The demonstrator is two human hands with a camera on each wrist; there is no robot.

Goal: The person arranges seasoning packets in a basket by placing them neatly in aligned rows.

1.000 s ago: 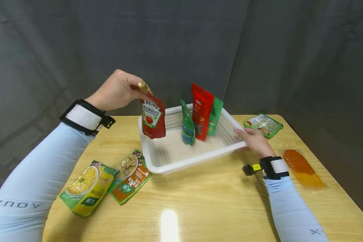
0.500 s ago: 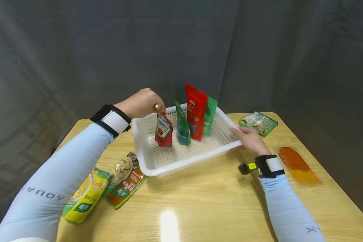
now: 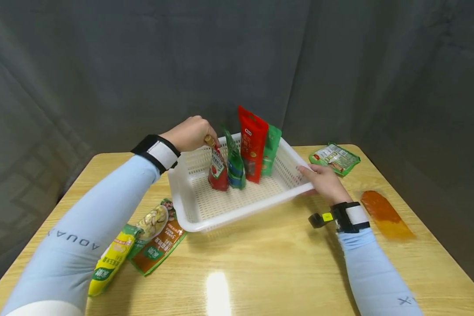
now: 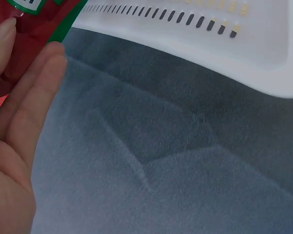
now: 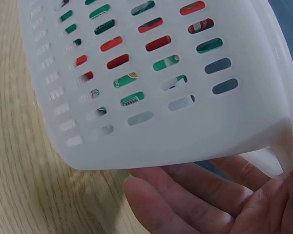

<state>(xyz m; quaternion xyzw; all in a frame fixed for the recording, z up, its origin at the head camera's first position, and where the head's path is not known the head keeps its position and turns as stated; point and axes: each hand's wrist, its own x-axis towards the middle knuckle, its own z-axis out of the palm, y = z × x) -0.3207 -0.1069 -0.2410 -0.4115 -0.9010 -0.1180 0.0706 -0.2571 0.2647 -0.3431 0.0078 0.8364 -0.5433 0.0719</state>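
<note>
My left hand (image 3: 193, 133) reaches over the basket's left side and pinches a red Heinz ketchup pouch (image 3: 219, 173) near its gold cap. The pouch stands inside the white plastic basket (image 3: 245, 210), right beside a green pouch (image 3: 235, 169). In the left wrist view, the thumb and fingers (image 4: 31, 105) are on opposite sides of the ketchup pouch (image 4: 27, 46). My right hand (image 3: 327, 183) grips the basket's right end, thumb over the rim. Seen from the right wrist, its fingers (image 5: 185, 195) curl under the slotted basket wall (image 5: 185, 134).
Inside the basket a tall red pouch (image 3: 253, 145) and another green pouch (image 3: 271, 149) stand upright. A brown-green packet (image 3: 158, 241) and a yellow packet (image 3: 112, 263) lie at left, partly behind my sleeve. A green packet (image 3: 335, 159) and an orange-brown patch (image 3: 385, 214) are at right.
My left hand has moved right and down, bringing the ketchup pouch from above the basket's left edge to inside it, against the green pouch. The right hand keeps its hold on the basket.
</note>
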